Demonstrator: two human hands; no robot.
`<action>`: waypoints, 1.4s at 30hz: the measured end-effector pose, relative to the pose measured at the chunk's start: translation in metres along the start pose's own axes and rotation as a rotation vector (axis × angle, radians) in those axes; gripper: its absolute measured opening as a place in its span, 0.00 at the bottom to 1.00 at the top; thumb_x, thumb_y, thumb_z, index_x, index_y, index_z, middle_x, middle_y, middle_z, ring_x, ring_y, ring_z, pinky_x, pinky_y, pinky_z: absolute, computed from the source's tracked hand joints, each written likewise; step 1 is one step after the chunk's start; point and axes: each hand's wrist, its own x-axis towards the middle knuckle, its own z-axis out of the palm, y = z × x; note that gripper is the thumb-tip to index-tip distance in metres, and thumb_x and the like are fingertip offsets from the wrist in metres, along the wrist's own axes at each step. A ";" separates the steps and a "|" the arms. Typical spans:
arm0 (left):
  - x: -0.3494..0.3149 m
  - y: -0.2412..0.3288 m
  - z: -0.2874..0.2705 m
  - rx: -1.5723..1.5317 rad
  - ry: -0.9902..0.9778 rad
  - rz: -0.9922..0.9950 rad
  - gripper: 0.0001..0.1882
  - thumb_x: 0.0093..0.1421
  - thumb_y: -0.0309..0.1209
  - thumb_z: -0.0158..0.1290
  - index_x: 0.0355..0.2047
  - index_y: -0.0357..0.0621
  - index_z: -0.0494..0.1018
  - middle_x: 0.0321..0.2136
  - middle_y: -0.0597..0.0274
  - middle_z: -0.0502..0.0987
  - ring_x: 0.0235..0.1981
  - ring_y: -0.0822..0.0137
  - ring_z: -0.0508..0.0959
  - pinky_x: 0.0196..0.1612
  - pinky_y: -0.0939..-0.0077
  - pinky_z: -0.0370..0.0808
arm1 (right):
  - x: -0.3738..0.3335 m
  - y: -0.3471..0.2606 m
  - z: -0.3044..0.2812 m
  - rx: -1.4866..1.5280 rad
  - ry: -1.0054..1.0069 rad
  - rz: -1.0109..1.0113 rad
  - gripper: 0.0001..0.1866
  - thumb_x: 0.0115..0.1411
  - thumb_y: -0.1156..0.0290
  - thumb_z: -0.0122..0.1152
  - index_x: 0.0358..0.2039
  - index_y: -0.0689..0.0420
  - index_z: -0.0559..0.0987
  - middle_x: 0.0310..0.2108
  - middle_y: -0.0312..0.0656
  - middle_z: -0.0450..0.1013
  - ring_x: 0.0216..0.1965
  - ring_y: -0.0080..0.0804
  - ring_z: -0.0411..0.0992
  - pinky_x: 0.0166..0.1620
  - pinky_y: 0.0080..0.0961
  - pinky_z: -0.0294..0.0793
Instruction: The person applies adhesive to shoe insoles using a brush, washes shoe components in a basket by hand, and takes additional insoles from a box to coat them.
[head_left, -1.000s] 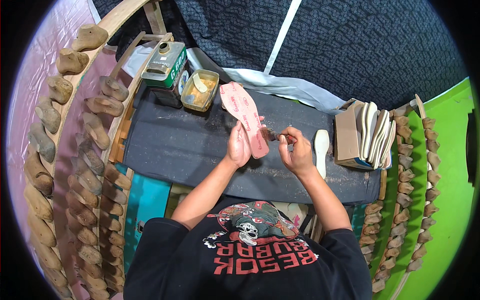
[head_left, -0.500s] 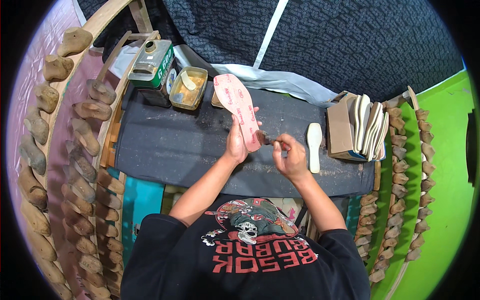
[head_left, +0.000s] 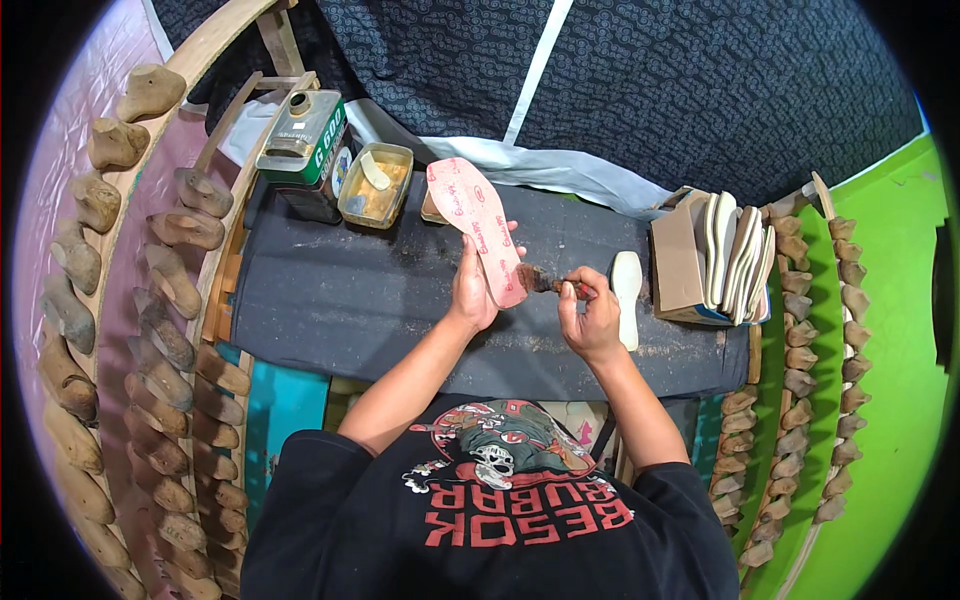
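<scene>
My left hand (head_left: 474,290) grips a pink shoe insole (head_left: 478,220) with red printing along its edge, the wide end pointing away from me. Its fingertips show past the insole's right side. In my right hand (head_left: 592,322) is a brush (head_left: 540,279) with dark bristles, held by its short handle between thumb and fingers. The bristles meet the right edge of the insole near its narrow end. To the right of this hand, a cream insole (head_left: 627,290) lies on the dark-covered table (head_left: 340,310).
At the back left stand a green metal can (head_left: 305,150) and a glue-stained tub (head_left: 377,207) with a pale scraper-like piece in it. A cardboard box (head_left: 683,255) on the right holds several cream insoles (head_left: 735,255). Racks of wooden shoe lasts (head_left: 160,370) flank both sides.
The brush and my right hand have shifted slightly right, with the bristles now at the insole's edge instead of over its face. My left hand still holds the insole in nearly the same place.
</scene>
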 end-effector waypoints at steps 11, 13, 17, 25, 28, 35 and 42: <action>-0.004 -0.001 0.002 0.076 0.015 -0.039 0.37 0.74 0.60 0.27 0.69 0.46 0.59 0.62 0.58 0.70 0.46 0.65 0.78 0.48 0.66 0.80 | -0.007 -0.008 -0.003 0.059 -0.057 -0.053 0.14 0.55 0.83 0.64 0.41 0.63 0.73 0.28 0.43 0.75 0.22 0.34 0.73 0.28 0.30 0.75; -0.005 -0.003 0.003 0.052 0.026 -0.022 0.36 0.74 0.60 0.28 0.69 0.46 0.59 0.62 0.58 0.70 0.46 0.65 0.78 0.47 0.67 0.80 | -0.002 -0.001 -0.008 -0.007 0.029 -0.029 0.13 0.56 0.83 0.64 0.41 0.63 0.73 0.28 0.43 0.76 0.22 0.34 0.73 0.28 0.30 0.74; -0.005 -0.002 0.002 0.052 0.022 -0.040 0.36 0.74 0.59 0.28 0.69 0.47 0.59 0.61 0.58 0.71 0.46 0.65 0.78 0.46 0.66 0.81 | -0.013 -0.016 -0.007 0.006 -0.090 -0.081 0.13 0.56 0.82 0.64 0.41 0.62 0.73 0.29 0.44 0.76 0.21 0.34 0.72 0.27 0.30 0.74; -0.007 -0.003 0.001 0.045 0.010 -0.058 0.35 0.75 0.58 0.28 0.69 0.47 0.59 0.60 0.59 0.71 0.46 0.66 0.78 0.46 0.66 0.81 | -0.014 -0.012 -0.006 0.060 -0.025 -0.009 0.14 0.56 0.83 0.64 0.41 0.63 0.72 0.29 0.43 0.76 0.22 0.34 0.72 0.28 0.30 0.74; -0.007 -0.003 0.006 0.080 0.049 -0.053 0.35 0.75 0.59 0.27 0.68 0.47 0.60 0.61 0.59 0.71 0.45 0.66 0.78 0.48 0.67 0.80 | -0.004 -0.009 -0.019 -0.034 0.055 0.003 0.13 0.58 0.83 0.63 0.42 0.63 0.72 0.30 0.44 0.76 0.23 0.34 0.73 0.28 0.29 0.74; -0.002 -0.008 0.003 0.072 0.090 -0.033 0.35 0.75 0.58 0.27 0.69 0.48 0.59 0.61 0.59 0.70 0.46 0.66 0.77 0.46 0.66 0.82 | -0.019 -0.034 -0.009 0.048 -0.213 -0.132 0.14 0.57 0.81 0.65 0.43 0.62 0.73 0.30 0.44 0.76 0.24 0.39 0.75 0.30 0.32 0.76; -0.007 -0.013 0.005 0.046 0.080 -0.058 0.36 0.74 0.60 0.28 0.68 0.46 0.60 0.61 0.60 0.71 0.45 0.66 0.77 0.45 0.66 0.80 | -0.013 -0.006 -0.010 0.038 -0.050 0.084 0.12 0.59 0.81 0.63 0.43 0.63 0.72 0.29 0.46 0.76 0.25 0.38 0.77 0.31 0.33 0.77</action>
